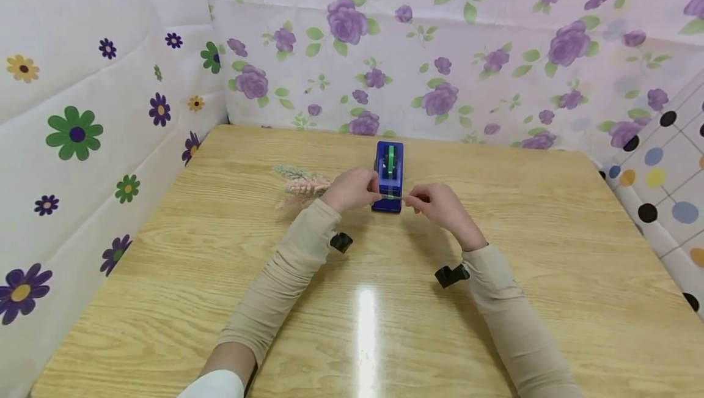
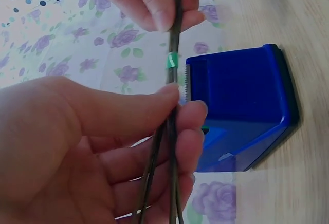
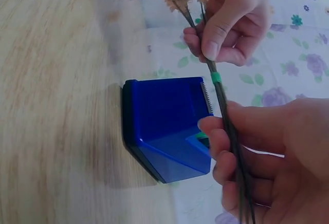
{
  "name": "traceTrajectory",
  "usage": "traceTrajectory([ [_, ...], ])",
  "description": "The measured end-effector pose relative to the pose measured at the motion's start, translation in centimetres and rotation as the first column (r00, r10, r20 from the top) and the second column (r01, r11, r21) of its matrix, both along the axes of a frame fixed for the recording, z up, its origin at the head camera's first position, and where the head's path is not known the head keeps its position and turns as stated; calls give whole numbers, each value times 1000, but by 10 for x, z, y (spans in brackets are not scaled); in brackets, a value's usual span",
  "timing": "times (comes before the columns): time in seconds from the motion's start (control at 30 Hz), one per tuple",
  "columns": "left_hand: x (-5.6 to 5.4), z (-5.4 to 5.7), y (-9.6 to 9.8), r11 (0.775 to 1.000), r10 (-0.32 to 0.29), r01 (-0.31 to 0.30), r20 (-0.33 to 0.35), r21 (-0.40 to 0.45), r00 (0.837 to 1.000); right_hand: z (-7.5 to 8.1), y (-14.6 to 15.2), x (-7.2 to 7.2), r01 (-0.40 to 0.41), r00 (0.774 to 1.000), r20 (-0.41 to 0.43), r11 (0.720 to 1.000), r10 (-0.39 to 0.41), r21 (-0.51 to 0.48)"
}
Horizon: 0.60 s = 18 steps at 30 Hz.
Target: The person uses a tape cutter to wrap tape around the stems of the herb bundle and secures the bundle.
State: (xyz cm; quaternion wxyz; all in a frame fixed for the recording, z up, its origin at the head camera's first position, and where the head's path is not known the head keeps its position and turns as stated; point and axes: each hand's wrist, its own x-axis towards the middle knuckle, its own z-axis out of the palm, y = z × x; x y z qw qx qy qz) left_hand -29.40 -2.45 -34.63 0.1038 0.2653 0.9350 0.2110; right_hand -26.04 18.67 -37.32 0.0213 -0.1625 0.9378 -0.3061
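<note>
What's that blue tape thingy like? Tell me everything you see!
The tape dispenser is boxy, shiny blue, plastic-looking, with a dark base and a jagged, metal-looking cutter. A green roll sits upright in its open top. It stands on the wooden table near the far edge, stems held close to its cutter; I can't tell whether they touch it.

Below your fingers (image 2: 189, 142) you have a wood-grain table (image 1: 165, 276); beyond them, a purple-rose backdrop (image 1: 396, 49); left of them, flower-printed sheeting (image 1: 82, 178); nearer you, glare (image 1: 366, 337).
</note>
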Motion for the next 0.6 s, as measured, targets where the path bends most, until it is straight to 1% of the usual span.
traceTrajectory([
  [0.17, 4, 5, -1, 998, -54, 54, 17, -45, 998, 3, 0, 5, -61, 997, 37, 998, 61, -1],
  [0.27, 5, 7, -2, 996, -75, 76, 32, -47, 997, 5, 1, 6, -75, 996, 58, 997, 75, 1],
  [0.43, 4, 5, -2, 998, -66, 67, 54, -20, 996, 5, 2, 5, -78, 995, 68, 997, 78, -5],
  [0.6, 3, 2, -1, 998, -66, 67, 56, -11, 996, 5, 2, 4, -93, 993, 76, 996, 91, 12],
])
